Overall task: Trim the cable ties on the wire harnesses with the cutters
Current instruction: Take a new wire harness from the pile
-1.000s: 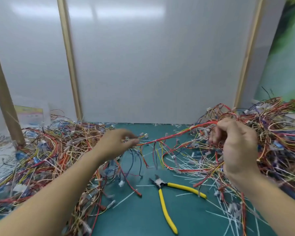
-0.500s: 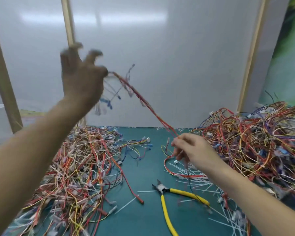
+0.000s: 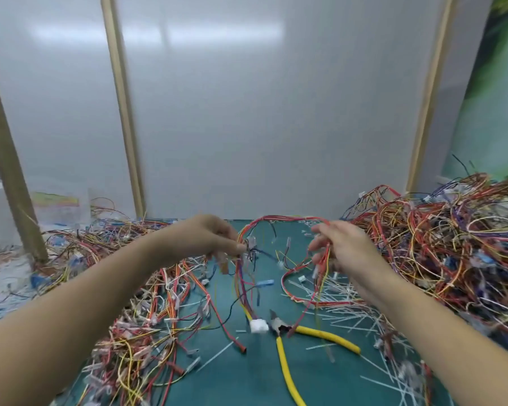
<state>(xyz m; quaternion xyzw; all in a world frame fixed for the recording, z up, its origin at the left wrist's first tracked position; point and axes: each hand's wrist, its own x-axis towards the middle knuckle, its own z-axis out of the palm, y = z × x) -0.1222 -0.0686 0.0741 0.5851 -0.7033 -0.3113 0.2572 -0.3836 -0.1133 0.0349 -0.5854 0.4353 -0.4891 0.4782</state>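
Note:
A red and orange wire harness (image 3: pixel 279 219) arches between my two hands above the green mat. My left hand (image 3: pixel 206 238) pinches one end of it, where thin wires and a white connector (image 3: pixel 258 326) hang down. My right hand (image 3: pixel 343 247) grips the other end, with strands trailing below it. The cutters (image 3: pixel 285 350), with yellow handles, lie open on the mat below the harness, touched by neither hand.
A big tangle of harnesses (image 3: pixel 452 247) is heaped on the right and another pile (image 3: pixel 135 288) spreads on the left. Cut white tie ends (image 3: pixel 346 306) litter the green mat (image 3: pixel 247 376). Grey panels with wooden posts (image 3: pixel 123 106) stand behind.
My left hand has come down from high at the left to the middle. My right hand has moved up and right. The harness now bows between them instead of stretching diagonally.

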